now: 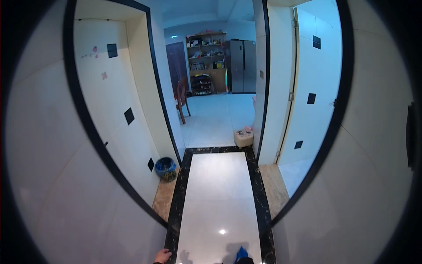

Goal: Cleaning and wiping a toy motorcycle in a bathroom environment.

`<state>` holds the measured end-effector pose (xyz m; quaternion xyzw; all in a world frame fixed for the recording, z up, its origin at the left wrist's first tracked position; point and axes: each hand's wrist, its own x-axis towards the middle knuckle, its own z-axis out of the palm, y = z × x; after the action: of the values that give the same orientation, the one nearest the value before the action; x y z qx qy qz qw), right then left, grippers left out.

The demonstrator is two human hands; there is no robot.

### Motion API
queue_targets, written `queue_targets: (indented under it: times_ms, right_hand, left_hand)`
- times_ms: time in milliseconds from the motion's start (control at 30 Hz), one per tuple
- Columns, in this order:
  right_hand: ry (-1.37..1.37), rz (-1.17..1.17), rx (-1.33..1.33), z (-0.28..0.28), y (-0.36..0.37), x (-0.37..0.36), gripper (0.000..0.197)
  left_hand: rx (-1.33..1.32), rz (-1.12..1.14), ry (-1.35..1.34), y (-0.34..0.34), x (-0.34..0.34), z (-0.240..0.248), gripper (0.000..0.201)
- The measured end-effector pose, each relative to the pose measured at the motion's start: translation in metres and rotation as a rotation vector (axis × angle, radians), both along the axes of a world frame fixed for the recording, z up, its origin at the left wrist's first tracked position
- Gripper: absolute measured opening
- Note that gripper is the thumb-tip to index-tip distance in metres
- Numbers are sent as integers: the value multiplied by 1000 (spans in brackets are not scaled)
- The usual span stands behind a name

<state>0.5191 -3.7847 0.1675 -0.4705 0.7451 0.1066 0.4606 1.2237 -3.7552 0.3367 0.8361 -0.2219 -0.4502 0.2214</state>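
Observation:
My left hand (162, 256) shows at the lower edge, over the black marble border, with a dark sleeve behind it. Its fingers are curled in, and I see nothing between them. To its right, also at the lower edge, a crumpled blue thing (241, 252) like thin plastic sticks up beside a dark shape (245, 261). Whether that shape is a sleeve or something else I cannot tell. No part of my right hand's fingers shows there. Shadows fall on the pale floor tiles (215, 198) around the blue thing.
A bin (166, 169) with a blue liner stands by the white left door (118, 88). A pale stool (243, 137) sits at the hallway's far right corner. The right door (312, 88) stands ajar. Beyond are a wooden chair (182, 99), shelves (206, 57) and a grey fridge (243, 66).

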Motion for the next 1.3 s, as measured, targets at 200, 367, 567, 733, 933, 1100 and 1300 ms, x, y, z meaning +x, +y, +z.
queue_targets:
  times_ms: [200, 367, 567, 733, 933, 1100, 1300]
  right_hand:
    - [-44, 134, -273, 61, -259, 98, 29]
    - [-79, 169, -482, 94, -394, 191, 29]
    - [-86, 167, -596, 95, -611, 259, 27]
    - [-96, 189, -592, 102, -694, 339, 25]
    - [-279, 724, -888, -2, -694, 288, 24]
    - [-214, 448, -564, 5, -807, 358, 24]
    - [-410, 219, -458, 24, -1031, 403, 25]
  left_hand:
    - [-156, 30, -65, -158, 60, -24, 45]
    - [97, -501, -271, -161, 90, -28, 34]
    - [57, -850, -541, -210, 166, -82, 30]
    - [126, -565, -366, -321, 242, -94, 36]
    - [97, -190, -169, -579, 319, -83, 45]
    - [-15, 28, -168, -778, 355, -18, 47]
    - [106, -69, -222, -891, 378, 7, 46]
